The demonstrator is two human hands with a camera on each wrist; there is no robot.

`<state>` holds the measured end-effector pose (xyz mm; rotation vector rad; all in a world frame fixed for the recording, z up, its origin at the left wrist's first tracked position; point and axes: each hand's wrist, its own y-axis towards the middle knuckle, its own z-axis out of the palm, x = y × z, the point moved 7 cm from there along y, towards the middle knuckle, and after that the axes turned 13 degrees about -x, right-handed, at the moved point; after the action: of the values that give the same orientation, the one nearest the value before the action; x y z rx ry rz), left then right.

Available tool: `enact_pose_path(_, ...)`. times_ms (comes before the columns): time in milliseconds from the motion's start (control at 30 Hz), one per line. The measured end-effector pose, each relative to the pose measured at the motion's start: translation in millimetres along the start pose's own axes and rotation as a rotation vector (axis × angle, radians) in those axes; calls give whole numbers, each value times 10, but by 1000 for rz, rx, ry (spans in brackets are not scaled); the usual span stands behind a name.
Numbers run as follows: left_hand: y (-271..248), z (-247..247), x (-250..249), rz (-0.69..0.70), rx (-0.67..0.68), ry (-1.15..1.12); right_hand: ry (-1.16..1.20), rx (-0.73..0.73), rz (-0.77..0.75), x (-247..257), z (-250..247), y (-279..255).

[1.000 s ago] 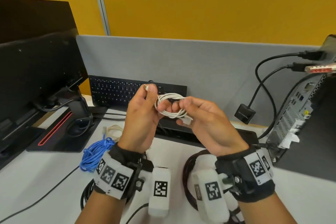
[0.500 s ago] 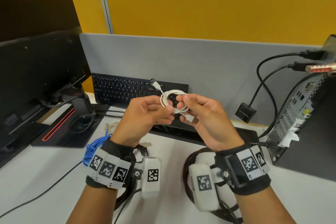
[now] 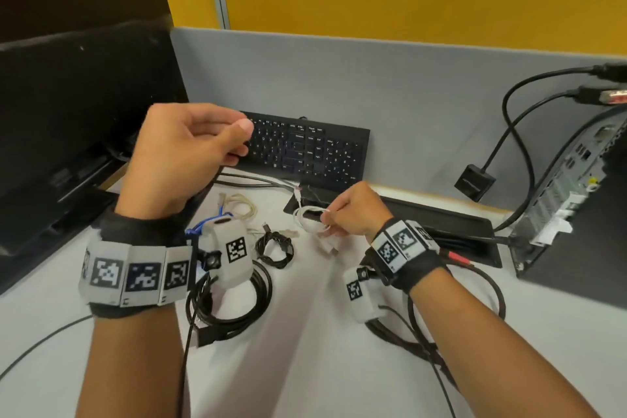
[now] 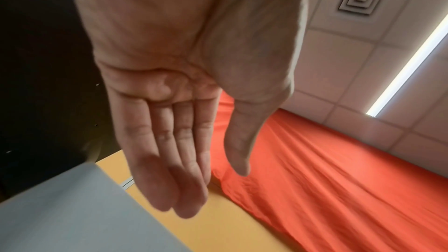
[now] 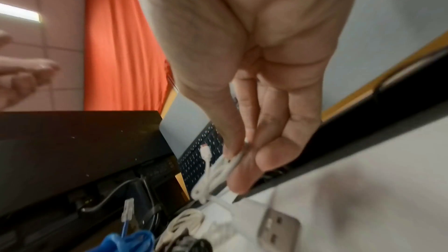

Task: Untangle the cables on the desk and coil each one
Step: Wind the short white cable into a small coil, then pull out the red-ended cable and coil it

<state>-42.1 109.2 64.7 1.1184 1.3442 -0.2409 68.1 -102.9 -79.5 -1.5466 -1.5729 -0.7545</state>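
A small white coiled cable (image 3: 307, 219) hangs just above the desk in front of the keyboard, pinched between the thumb and fingers of my right hand (image 3: 327, 224). The right wrist view shows the same white cable (image 5: 213, 173) in the pinch of that hand (image 5: 240, 160), and its USB plug (image 5: 278, 227) lying on the desk. My left hand (image 3: 237, 142) is raised at the left and holds nothing; in the left wrist view it (image 4: 213, 189) has relaxed, nearly straight fingers. On the desk lie a beige coil (image 3: 239, 205), a blue cable (image 3: 200, 231), a small black coil (image 3: 274, 248) and a large black coil (image 3: 234, 302).
A black keyboard (image 3: 305, 153) leans on the grey partition (image 3: 407, 95). A monitor (image 3: 68, 112) stands at the left and a computer tower (image 3: 576, 187) with plugged leads at the right. A dark thick cable loop (image 3: 475, 326) lies under my right forearm, beside a black cable slot (image 3: 441, 224).
My left hand has let go of the white coil and risen to the left. My right hand has carried the coil down to just above the desk.
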Motion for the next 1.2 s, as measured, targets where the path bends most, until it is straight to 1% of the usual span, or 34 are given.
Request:
enact_pose_path(67,-26,-50,-94,38,3,0,-124,74,19,-47,99,-27)
enact_pose_path(100,-39,-46,-114,48,14,7,-219,83,0,-50,111,-38)
enact_pose_path(167,-61,28,-118,52,45,22,-340,16,-63,6,10,-30)
enact_pose_path(267,-94,233,-63,56,114,71,-317,-71,-74,61,-225,23)
enact_pose_path(367,-153,511,-22,76,230,138,-336,-85,-59,5,-445,-1)
enact_pose_path(500,-322,870,11,94,397,211,-280,-135,-103,-110,-796,-128)
enact_pose_path(533,-364,947,9,110,436,238,-312,-121,-124,-118,-869,-176)
enact_pose_path(567,-417,1027,12,120,479,267,-400,-67,-145,-137,-906,-244)
enact_pose_path(667,-556,1226,37,122,583,318,-847,236,-144,-321,-803,-542)
enact_pose_path(700,-583,1271,44,121,603,327,-973,313,-142,-393,-742,-642)
enact_pose_path(733,-611,1312,51,122,622,335,-1046,364,-142,-458,-681,-715)
enact_pose_path(800,-661,1383,62,138,663,351,-1081,398,-158,-525,-575,-771)
enact_pose_path(900,-757,1456,105,166,758,399,-991,443,-189,-504,-430,-745)
enact_pose_path(967,-834,1510,163,168,842,459,-854,464,-180,-481,-381,-739)
enact_pose_path(1000,-871,1543,188,170,881,491,-778,452,-183,-462,-390,-729)
enact_pose_path(1067,-933,1593,243,178,929,548,-616,391,-203,-380,-462,-709)
enact_pose_path(1100,-963,1607,261,200,937,575,-500,347,-201,-327,-532,-707)
enact_pose_path(1167,-1014,1620,254,240,919,571,-163,246,-147,-220,-716,-706)
enact_pose_path(1200,-1041,1626,247,215,907,510,-1,188,-125,-181,-821,-708)
